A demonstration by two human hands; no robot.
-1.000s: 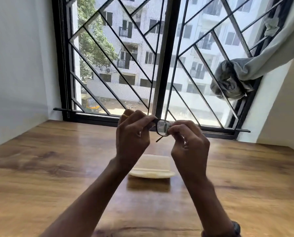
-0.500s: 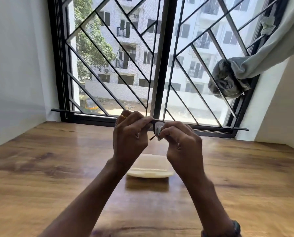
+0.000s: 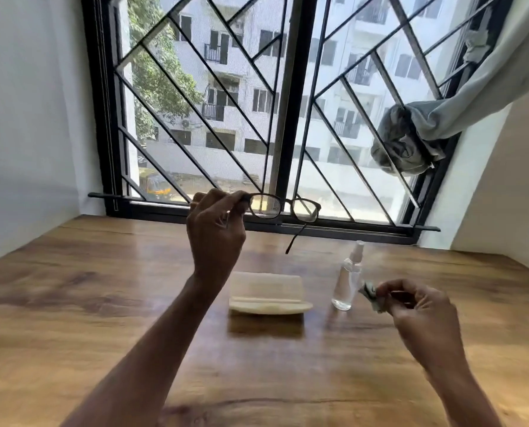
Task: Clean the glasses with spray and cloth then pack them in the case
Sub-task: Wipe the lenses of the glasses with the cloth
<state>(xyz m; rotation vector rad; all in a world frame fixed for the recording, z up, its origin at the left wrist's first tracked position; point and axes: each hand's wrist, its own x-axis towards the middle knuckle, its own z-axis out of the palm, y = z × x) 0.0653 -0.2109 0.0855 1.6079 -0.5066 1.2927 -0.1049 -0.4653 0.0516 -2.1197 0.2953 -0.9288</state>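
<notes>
Hands first: my left hand (image 3: 215,223) is raised toward the window, fingers pinched shut on the left end of the glasses (image 3: 284,208), which it alone carries. My right hand (image 3: 423,312) sits low and to the right, just above the table (image 3: 72,303), fingers closed on a small bunched cloth (image 3: 371,298). The glasses run side to side, lenses facing me, with the free temple hanging down and toward me from the far end. The case (image 3: 269,292) lies on the table between my forearms, below the glasses and nearer me, its long axis also side to side; I cannot tell for certain whether its lid is up. The spray (image 3: 347,278) stands upright just right of the case and just beside the cloth. I judge wiping finished and packing next: the left hand must lower the glasses down and back, long axis already matching the case, the loose temple folded first. The right hand is nearer the spray than the case.
</notes>
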